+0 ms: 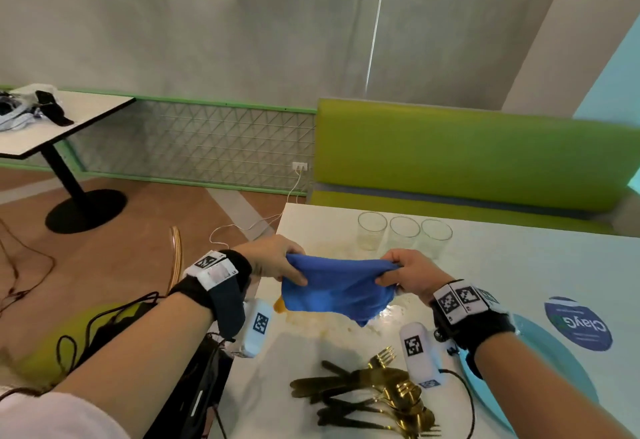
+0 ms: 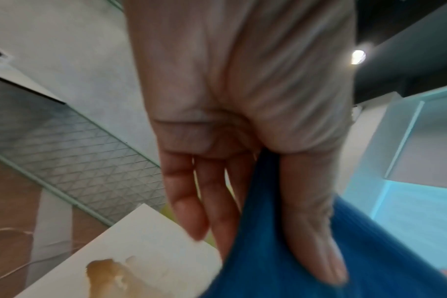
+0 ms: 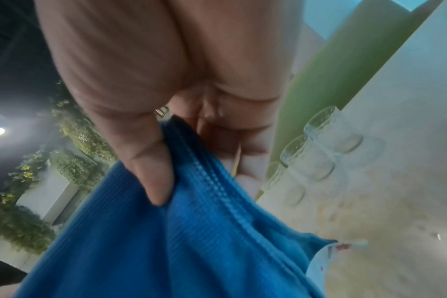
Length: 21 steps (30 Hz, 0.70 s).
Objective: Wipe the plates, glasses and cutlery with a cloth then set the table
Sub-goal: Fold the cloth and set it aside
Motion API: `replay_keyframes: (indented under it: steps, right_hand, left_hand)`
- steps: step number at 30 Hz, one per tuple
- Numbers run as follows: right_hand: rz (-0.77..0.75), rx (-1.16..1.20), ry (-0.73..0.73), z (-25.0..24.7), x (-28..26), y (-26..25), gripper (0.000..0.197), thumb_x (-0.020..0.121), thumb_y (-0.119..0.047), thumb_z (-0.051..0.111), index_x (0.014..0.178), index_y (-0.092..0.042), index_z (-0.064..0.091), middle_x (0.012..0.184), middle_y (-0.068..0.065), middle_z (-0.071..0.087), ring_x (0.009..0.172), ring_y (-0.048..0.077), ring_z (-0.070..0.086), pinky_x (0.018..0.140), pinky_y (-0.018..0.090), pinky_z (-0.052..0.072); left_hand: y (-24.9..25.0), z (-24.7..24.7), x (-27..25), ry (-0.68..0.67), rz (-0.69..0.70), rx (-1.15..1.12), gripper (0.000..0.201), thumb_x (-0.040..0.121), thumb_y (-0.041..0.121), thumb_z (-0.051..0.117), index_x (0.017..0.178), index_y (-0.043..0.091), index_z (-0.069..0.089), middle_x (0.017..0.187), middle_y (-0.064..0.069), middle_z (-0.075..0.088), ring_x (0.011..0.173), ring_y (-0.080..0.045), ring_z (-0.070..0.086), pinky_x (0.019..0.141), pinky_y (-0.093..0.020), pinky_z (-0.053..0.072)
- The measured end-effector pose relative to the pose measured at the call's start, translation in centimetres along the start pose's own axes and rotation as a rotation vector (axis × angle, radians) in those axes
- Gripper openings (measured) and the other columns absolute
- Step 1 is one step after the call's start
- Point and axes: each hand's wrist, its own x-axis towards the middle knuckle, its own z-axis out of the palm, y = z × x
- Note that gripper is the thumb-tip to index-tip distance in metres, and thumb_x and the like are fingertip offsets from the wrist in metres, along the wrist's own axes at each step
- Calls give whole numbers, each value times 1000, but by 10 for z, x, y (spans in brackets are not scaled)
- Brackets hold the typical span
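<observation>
A blue cloth [image 1: 337, 288] hangs stretched between my two hands above the white table [image 1: 519, 265]. My left hand [image 1: 277, 258] pinches its left edge between thumb and fingers; the cloth [image 2: 306, 252] fills the lower right of the left wrist view. My right hand [image 1: 401, 270] grips the right edge, and the cloth [image 3: 179, 242] shows its hem there. Three clear glasses [image 1: 403, 232] stand in a row behind the cloth. A pile of gold cutlery [image 1: 377, 393] lies near the front edge. A light blue plate [image 1: 540, 362] sits under my right wrist.
A brownish spill [image 1: 311, 317] marks the table under the cloth, also seen as a spill [image 2: 107, 276] by the table corner. A green bench [image 1: 467, 158] stands behind the table. A second table [image 1: 52, 119] with clutter is at the far left. Cables [image 1: 104, 320] trail on the floor.
</observation>
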Motion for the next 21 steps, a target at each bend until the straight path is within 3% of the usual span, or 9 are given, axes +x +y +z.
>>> replay_keyframes:
  steps: [2, 6, 10, 12, 14, 16, 19, 21]
  right_hand:
    - [31, 39, -73, 14, 2, 1, 29, 77, 13, 60, 67, -13, 52, 56, 1, 52, 49, 9, 49, 41, 16, 39]
    - [76, 62, -157, 42, 12, 1, 28, 76, 10, 62, 66, -14, 52, 60, 2, 53, 56, 13, 51, 46, 20, 43]
    - [145, -70, -143, 72, 32, 8, 27, 76, 4, 64, 64, -17, 51, 63, 2, 50, 57, 13, 49, 49, 22, 44]
    - [150, -227, -93, 86, 44, 16, 25, 75, -3, 66, 63, -17, 50, 62, 0, 48, 55, 12, 47, 52, 24, 44]
    - [154, -332, -14, 96, 53, 21, 15, 75, -8, 68, 70, -15, 56, 67, 0, 51, 60, 14, 49, 53, 19, 40]
    - [145, -383, 54, 101, 59, 22, 8, 78, -9, 65, 83, -15, 62, 80, 3, 56, 74, 15, 50, 51, 17, 35]
    - [103, -420, 71, 100, 67, 22, 19, 79, -9, 62, 98, -13, 67, 89, 2, 60, 82, 14, 50, 63, 18, 37]
    - [73, -472, -13, 97, 66, 21, 25, 78, -12, 67, 103, -12, 68, 90, 1, 59, 84, 13, 51, 64, 16, 38]
  left_hand:
    - [-12, -5, -8, -60, -49, -35, 17, 81, 14, 72, 77, 26, 60, 79, 7, 61, 65, 3, 55, 55, -7, 43]
    - [-30, -12, -15, -97, -164, 13, 13, 86, 11, 65, 96, 17, 59, 87, -1, 61, 67, -8, 57, 52, -11, 46]
    - [-47, -3, -3, -86, -275, 288, 5, 83, 14, 66, 85, 13, 61, 86, -9, 62, 70, -21, 60, 56, -21, 47]
    - [-54, 6, 7, -63, -302, 429, 6, 83, 16, 66, 86, 11, 64, 93, -13, 65, 81, -25, 63, 62, -23, 46]
    - [-60, 16, 17, -1, -309, 565, 19, 87, 16, 60, 104, 13, 67, 109, -11, 67, 101, -27, 63, 75, -28, 47]
    - [-65, 25, 26, 72, -345, 623, 26, 89, 12, 52, 111, 16, 66, 117, -8, 65, 108, -28, 61, 85, -34, 49]
    - [-71, 31, 34, 117, -350, 696, 28, 90, 8, 47, 109, 14, 66, 116, -9, 65, 108, -29, 61, 85, -36, 49]
    - [-75, 35, 36, 77, -329, 748, 28, 90, 9, 47, 109, 14, 68, 116, -9, 65, 109, -29, 61, 87, -35, 47]
